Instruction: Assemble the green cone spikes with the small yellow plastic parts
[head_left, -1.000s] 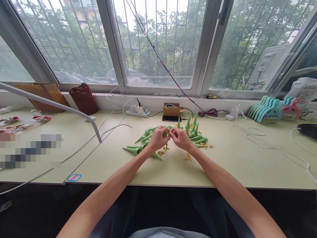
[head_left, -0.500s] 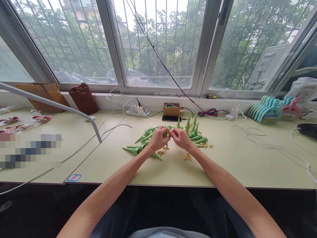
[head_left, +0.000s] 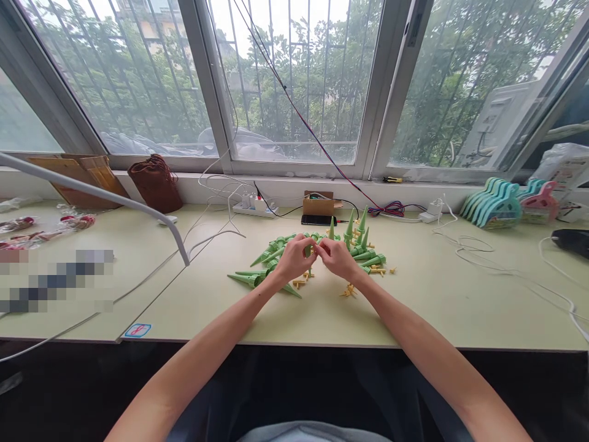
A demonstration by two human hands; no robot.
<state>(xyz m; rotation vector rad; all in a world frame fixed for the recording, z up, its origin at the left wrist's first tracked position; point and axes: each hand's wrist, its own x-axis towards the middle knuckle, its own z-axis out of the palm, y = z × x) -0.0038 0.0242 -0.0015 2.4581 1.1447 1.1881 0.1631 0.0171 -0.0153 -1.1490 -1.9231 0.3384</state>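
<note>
My left hand (head_left: 295, 258) is closed around a green plastic spike (head_left: 308, 252), which points down and is mostly hidden by the fingers. Fingertips of my right hand (head_left: 337, 256) pinch together at the spike's upper end, touching the left fingers; whatever they grip there is too small to make out. Green cone-shaped spikes (head_left: 251, 279) lie to the left of my hands. To the right, several more lie flat (head_left: 375, 261) and a few stand upright (head_left: 350, 228) behind. Small yellow plastic valve-like pieces (head_left: 299, 283) are scattered near both hands, with another cluster (head_left: 348, 291) below my right hand.
Behind the pile are a small cardboard box (head_left: 318, 204), a dark phone (head_left: 317, 220) and a power strip (head_left: 256, 210). White cables (head_left: 483, 264) cross the table (head_left: 460, 313) on the right. Teal hangers (head_left: 492, 204) stand at the back right. A grey curved tube (head_left: 177, 236) hangs at left.
</note>
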